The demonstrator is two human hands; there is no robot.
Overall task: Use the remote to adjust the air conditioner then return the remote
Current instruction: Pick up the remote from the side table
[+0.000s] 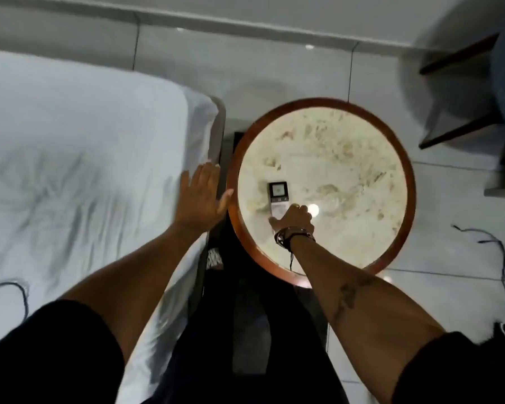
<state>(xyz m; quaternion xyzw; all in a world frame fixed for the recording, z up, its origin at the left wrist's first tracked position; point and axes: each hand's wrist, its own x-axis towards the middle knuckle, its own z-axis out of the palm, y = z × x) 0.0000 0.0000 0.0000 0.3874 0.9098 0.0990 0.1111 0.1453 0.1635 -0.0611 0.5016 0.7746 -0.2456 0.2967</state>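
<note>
Right hand (pixel 293 218) was closed over the lower end of the remote (pixel 278 196), which lay flat on the round table (pixel 403 158) near its left rim, left hand (pixel 200 196) spread open beside the bed (pixel 79 158); a loose grip risked sliding the remote off that near edge.

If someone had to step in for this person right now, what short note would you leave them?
Right hand: fingers on the near end of the remote, which lies flat on the round table, screen lit.
Left hand: open, empty, over the edge of the bed.
Done or left: one picture cannot tell whether the remote is being picked up or was just returned; the air conditioner is out of view. Check that first.
</note>
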